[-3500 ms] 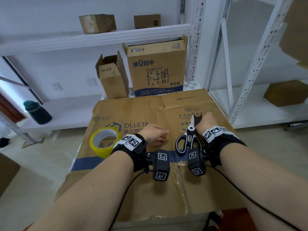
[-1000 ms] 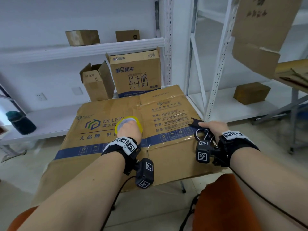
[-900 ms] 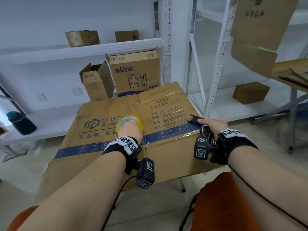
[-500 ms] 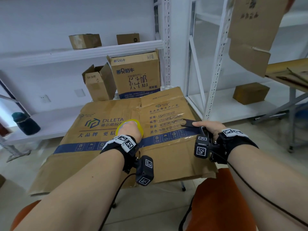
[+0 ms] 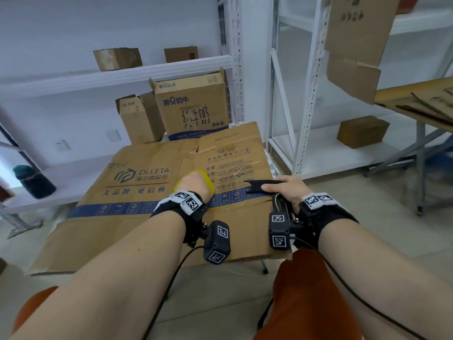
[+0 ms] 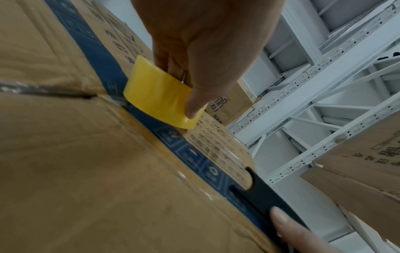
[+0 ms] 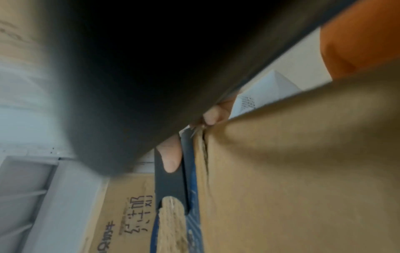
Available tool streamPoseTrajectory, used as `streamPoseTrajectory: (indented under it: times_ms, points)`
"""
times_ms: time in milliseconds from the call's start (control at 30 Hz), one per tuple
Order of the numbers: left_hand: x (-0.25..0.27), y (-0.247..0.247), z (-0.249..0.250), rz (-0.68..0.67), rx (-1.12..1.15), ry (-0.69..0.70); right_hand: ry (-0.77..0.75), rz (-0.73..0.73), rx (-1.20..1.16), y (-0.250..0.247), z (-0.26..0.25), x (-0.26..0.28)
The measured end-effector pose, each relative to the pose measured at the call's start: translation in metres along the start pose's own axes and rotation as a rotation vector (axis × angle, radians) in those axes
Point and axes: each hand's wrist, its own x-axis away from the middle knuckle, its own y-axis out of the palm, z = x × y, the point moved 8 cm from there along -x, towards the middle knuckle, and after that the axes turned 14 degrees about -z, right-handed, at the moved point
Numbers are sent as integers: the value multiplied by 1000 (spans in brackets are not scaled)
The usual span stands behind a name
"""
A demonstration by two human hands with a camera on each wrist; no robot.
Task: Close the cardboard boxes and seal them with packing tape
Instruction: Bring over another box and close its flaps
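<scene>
**Two hands, tape and scissors on a big flat box**

Two hands rest on one big flat box (image 5: pixel 137 217) that lies on the bench. The left hand (image 5: pixel 195 184) has its fingers curled round a yellow tape roll (image 6: pixel 161 98), with the thumb on the roll's outer face. The roll stands on its edge, touching the blue stripe (image 5: pixel 110 209) printed on the box. The right hand (image 5: pixel 288 188) holds black scissors (image 5: pixel 263 186). Its fingers are curled round the handles, and the thumb lies on top. The blades point left, toward the tape, and lie flat on the cardboard.

I think this is the taping step. The tools are in hand, but I see no fresh strip pulled from the roll. Next, the left hand likely has to pull tape along the seam. Then the scissors have to cut it. The tape end must stick down first, or it will just slide.

The head view shows the whole place: two open boxes (image 5: pixel 171 111) stand behind the flat one, and small boxes sit on the white shelves (image 5: pixel 115 79). It hides most of the roll behind the left hand.

The left wrist view shows the roll up close, a dark seam (image 6: pixel 43 93) in the cardboard beside it, and the scissor tip lower down.

The right wrist view is mostly dark and blurry. It shows a fingertip (image 7: pixel 171 162) on the black scissors and a torn crack in the cardboard.
</scene>
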Motion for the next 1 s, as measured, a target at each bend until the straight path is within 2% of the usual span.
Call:
streamPoseTrajectory:
  times_ms: [167,400,500,633,700,867,1000]
  points:
    - [-4,6,9,10,28,-12,-68,20,103,8,3,-6]
    - [-8,0,21,143,43,40,-109,-100,252,24,4,-30]
    - [-15,6,28,69,-1,53,-120,-44,251,6,9,-38]
    - [-30,19,36,-5,-82,39,-113,194,140,-43,14,-47]
    - [-34,22,39,-45,-99,23,-60,253,172,-56,15,-54]
    - [-46,27,43,-201,-69,19,44,223,274,-55,11,-78]
    - [-53,24,40,-226,33,8,59,128,412,-40,3,-93]
